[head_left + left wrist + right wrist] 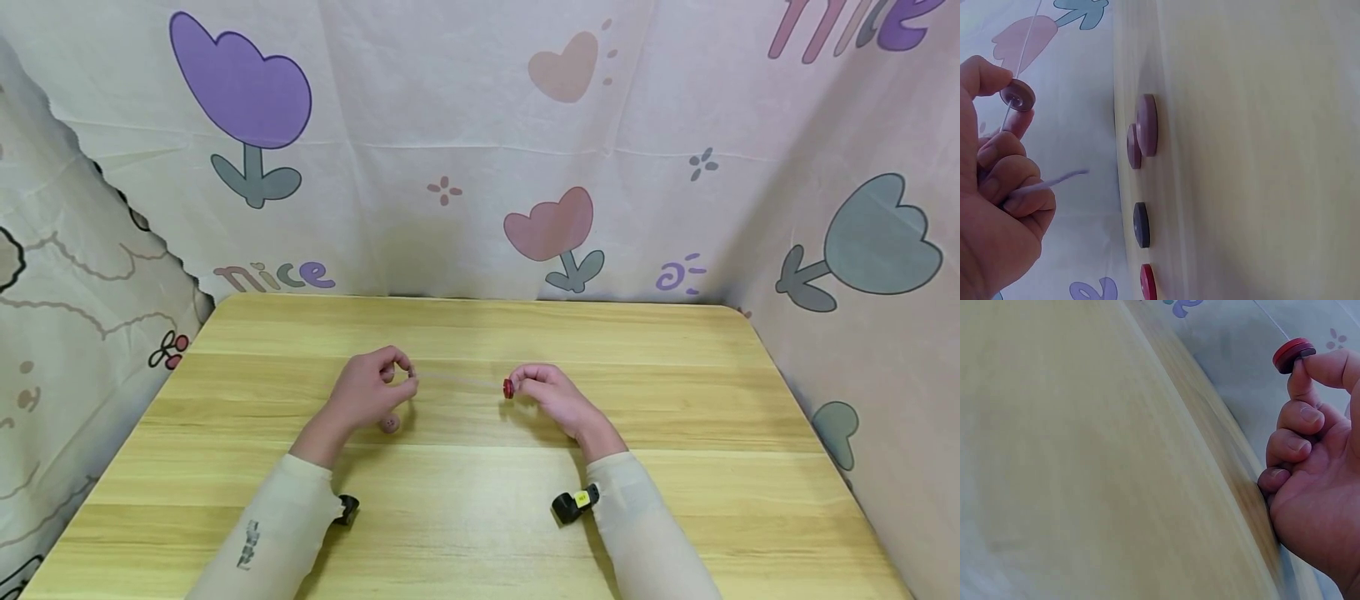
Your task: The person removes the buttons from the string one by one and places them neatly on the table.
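Observation:
A thin pale string [457, 379] stretches between the two hands above the table. The left hand [369, 387] pinches a brown button [1017, 95] threaded on it; in the left wrist view the other fingers are curled, with a fuzzy string end [1054, 182] sticking out. At the string's other side, the right hand [561, 402] pinches a small stack of red and dark buttons [508, 388] between thumb and index finger. The right wrist view shows the red button [1291, 347] outermost, the string rising from it; the fingertips partly hide the stack.
A pinkish-brown button [389, 423] lies beside the left hand. In the left wrist view, two purplish-brown buttons [1147, 125], a black button [1141, 225] and a red button [1148, 282] are on the table. Printed cloth [450, 100] hangs behind the wooden table [465, 517].

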A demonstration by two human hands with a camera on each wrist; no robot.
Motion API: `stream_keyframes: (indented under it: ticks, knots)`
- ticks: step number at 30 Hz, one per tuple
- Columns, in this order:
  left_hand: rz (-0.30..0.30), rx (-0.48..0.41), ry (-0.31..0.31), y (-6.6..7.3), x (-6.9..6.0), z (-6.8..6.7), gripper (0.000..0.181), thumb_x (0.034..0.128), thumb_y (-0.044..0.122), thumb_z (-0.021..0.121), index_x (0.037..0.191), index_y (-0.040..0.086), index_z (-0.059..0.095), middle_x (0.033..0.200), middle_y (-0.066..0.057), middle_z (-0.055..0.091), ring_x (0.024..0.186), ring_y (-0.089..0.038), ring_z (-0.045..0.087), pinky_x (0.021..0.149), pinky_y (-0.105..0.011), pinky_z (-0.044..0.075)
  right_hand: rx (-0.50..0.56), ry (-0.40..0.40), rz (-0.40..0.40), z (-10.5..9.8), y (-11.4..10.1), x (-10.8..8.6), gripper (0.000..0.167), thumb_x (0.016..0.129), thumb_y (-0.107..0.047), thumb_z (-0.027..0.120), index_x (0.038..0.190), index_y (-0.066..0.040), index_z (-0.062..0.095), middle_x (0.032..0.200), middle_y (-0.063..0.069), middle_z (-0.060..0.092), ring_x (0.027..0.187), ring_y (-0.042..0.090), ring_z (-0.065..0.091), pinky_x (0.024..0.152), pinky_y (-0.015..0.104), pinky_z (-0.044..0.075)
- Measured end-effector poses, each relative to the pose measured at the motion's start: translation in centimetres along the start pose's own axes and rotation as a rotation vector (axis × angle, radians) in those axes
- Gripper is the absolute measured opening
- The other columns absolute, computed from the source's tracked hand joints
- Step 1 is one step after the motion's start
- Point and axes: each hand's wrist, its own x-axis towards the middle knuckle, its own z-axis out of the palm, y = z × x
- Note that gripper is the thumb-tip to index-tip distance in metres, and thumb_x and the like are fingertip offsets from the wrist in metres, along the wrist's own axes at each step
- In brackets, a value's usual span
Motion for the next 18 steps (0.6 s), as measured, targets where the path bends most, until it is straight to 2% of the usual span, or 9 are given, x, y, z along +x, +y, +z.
stream_keyframes:
  ticks: [2,6,18]
  knots:
    - [0.031,0.034,0.024,-0.1,0.0,-0.1,0.014,0.0846,0.022,0.072,0.095,0.017,0.064,0.063,0.002,0.033,0.052,-0.013,0.034,0.056,-0.034,0.034,-0.002,0.003,0.001,0.0,0.0,0.0,0.013,0.089,-0.002,0.051,0.09,0.0,0.065,0.098,0.01,0.066,0.105,0.028,0.057,0.1,0.044,0.036]
    - [0.06,0.063,0.052,-0.4,0.0,-0.4,0.014,0.0844,0.021,0.073,0.094,0.016,0.064,0.061,0.003,0.036,0.056,-0.016,0.034,0.057,-0.035,0.034,-0.004,0.008,0.006,0.0,0.0,0.1,0.013,0.089,-0.002,0.051,0.089,0.0,0.064,0.097,0.01,0.066,0.105,0.028,0.057,0.1,0.044,0.035]
    - [0.032,0.071,0.059,-1.1,-0.5,-1.3,0.015,0.086,0.022,0.073,0.096,0.015,0.064,0.062,0.002,0.035,0.055,-0.016,0.035,0.056,-0.033,0.034,0.0,0.01,0.005,0.0,-0.1,0.0,0.013,0.09,-0.002,0.051,0.09,0.0,0.064,0.097,0.01,0.066,0.106,0.029,0.057,0.102,0.045,0.035]
